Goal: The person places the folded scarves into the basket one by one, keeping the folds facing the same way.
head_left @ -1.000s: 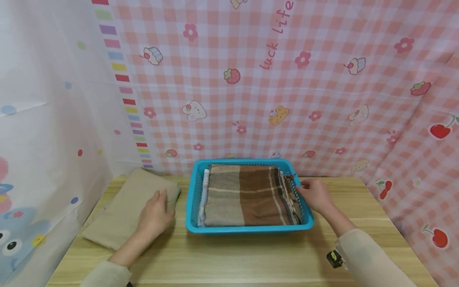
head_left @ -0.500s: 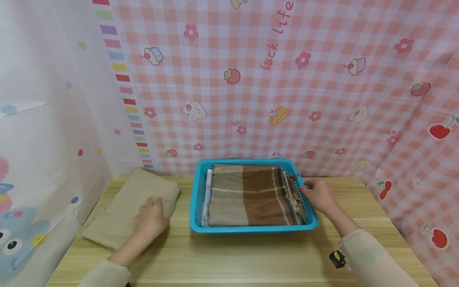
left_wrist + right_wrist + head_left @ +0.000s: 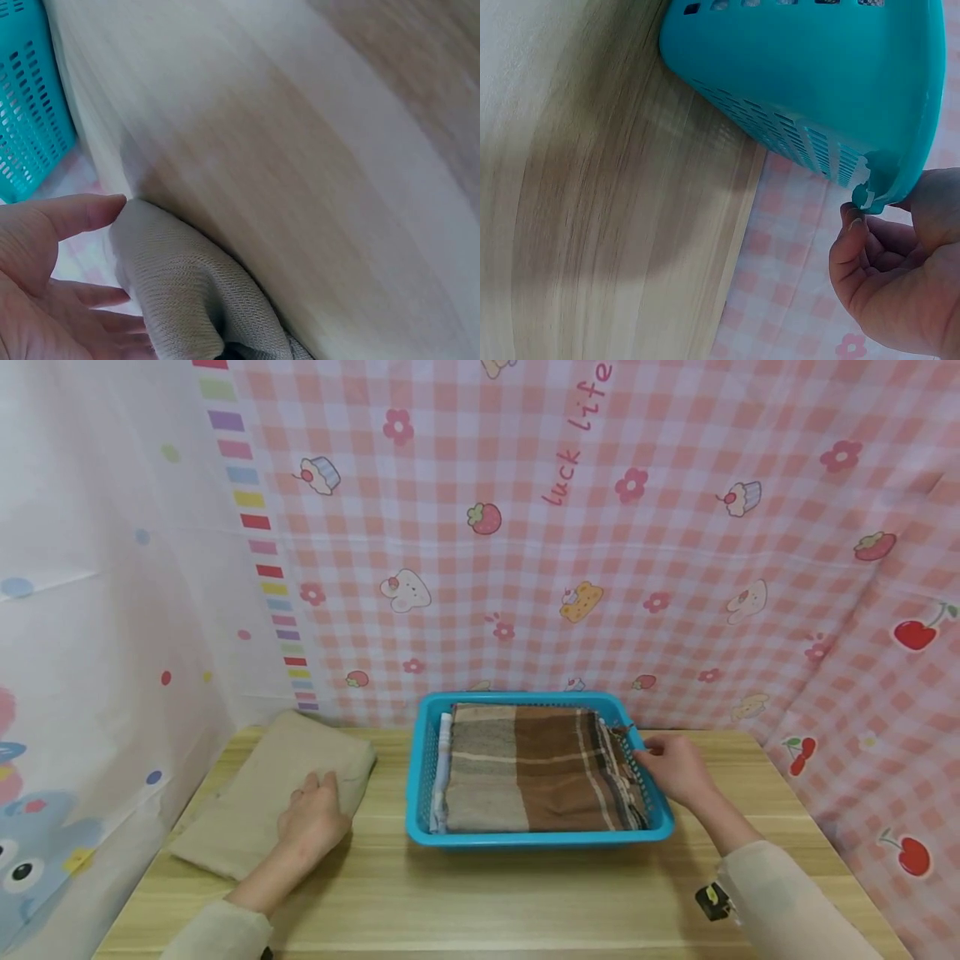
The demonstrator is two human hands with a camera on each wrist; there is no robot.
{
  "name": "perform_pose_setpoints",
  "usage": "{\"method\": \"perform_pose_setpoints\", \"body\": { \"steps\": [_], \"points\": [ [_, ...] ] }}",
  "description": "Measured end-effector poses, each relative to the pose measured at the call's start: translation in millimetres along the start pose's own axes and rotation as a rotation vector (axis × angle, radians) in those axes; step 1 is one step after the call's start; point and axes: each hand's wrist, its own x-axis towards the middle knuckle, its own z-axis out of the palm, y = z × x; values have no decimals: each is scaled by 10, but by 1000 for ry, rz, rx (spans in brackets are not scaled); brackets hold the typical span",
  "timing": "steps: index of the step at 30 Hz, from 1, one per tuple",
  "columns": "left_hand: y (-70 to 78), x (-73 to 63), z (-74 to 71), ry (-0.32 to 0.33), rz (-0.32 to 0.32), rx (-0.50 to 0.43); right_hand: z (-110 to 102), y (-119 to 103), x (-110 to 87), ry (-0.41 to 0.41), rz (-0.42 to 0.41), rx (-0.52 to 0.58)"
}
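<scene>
A blue plastic basket [image 3: 540, 838] stands on the table with a folded brown-and-grey plaid cloth [image 3: 562, 768] inside. Along the basket's left inner wall a light blue cloth [image 3: 441, 777] peeks out. My right hand [image 3: 678, 770] grips the basket's right rim; in the right wrist view the curled fingers [image 3: 847, 247] meet under that rim. On the left lies a folded beige cloth [image 3: 262, 793], and my left hand [image 3: 313, 818] rests on it. The left wrist view has the thumb [image 3: 90, 214] touching the beige cloth's edge, with the fingers extended beside it.
Behind the wooden table [image 3: 525, 910] hangs a pink checked curtain [image 3: 525, 552]. A white printed curtain [image 3: 97, 610] is at the left, and the pink one continues along the right side. A small black device [image 3: 712, 902] hangs by the right sleeve.
The basket has slid a little to the right, with my right hand moving along on its rim. My left hand has shifted slightly left and nearer on the beige cloth, which stays put.
</scene>
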Motion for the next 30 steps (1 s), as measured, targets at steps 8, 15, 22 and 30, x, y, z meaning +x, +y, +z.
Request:
{"method": "perform_pose_setpoints", "body": {
  "steps": [8,15,22,30],
  "points": [
    [-35,30,9,4,-3,22,-44,56,-19,7,9,-13],
    [-52,32,0,3,8,27,-88,117,-48,12,4,-11],
    [-44,30,-5,10,38,47,-164,197,-61,2,21,-11],
    [-43,33,-16,30,43,37,-245,276,-65,8,15,-26]
  ]
}}
